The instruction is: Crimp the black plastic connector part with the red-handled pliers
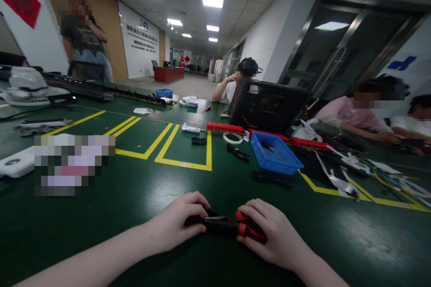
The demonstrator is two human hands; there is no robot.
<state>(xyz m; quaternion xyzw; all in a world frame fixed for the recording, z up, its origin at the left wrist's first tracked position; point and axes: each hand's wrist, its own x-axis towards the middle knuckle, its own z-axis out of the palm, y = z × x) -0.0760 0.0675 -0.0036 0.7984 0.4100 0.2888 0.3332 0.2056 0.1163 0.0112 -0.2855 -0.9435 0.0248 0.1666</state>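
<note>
My right hand [269,233] is closed around the red and black handles of a pair of pliers [224,223]. The jaws point left, towards my left hand [183,219], low over the green table. Fingers of my left hand pinch a small black part [192,220] at the jaw end; most of it is hidden, so its kind does not show. Whether the jaws bite on that part is unclear. Beyond the hands lie several black pieces, among them one small black part [198,141], another [238,152] and a longer one [272,178].
A blue tray [276,154] stands beyond my right hand, with a dark item inside. Near it lie a white tape ring [233,138], a red strip [225,127] and a large black case [267,105]. Yellow tape [183,164] marks the green table [141,215]. Other people sit opposite and right; one stands left.
</note>
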